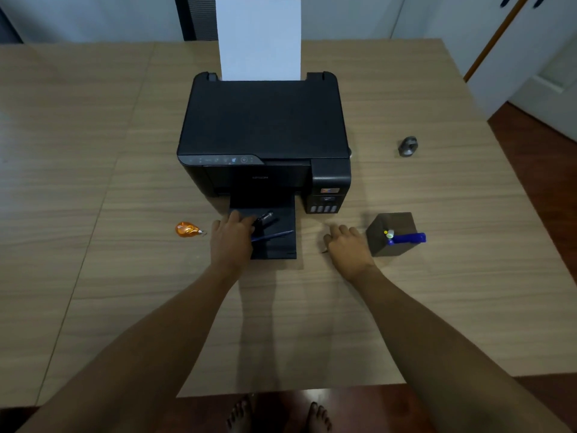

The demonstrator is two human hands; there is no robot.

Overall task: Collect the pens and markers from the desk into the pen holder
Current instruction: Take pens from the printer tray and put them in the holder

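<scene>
On the printer's output tray [274,248], pens [268,228] lie fanned, long axes pointing right and away; left hand [231,242] closed on their near ends. Right hand [346,245], fingers curled on desk, nearer pen holder [390,234].

Tabletop [125,198] matt pale wood-grain laminate. Printer [263,120] matt black plastic, smooth; paper [260,39] plain white. Pen holder [390,235] matt dark brown. Marker [409,238] glossy blue plastic. Orange object [186,229] shiny. Floor [546,157] glossy reddish wood.

Black printer [263,120] holding white paper [260,39], orange ornament [187,229], grey clip [408,146], wooden desk [93,182]
</scene>
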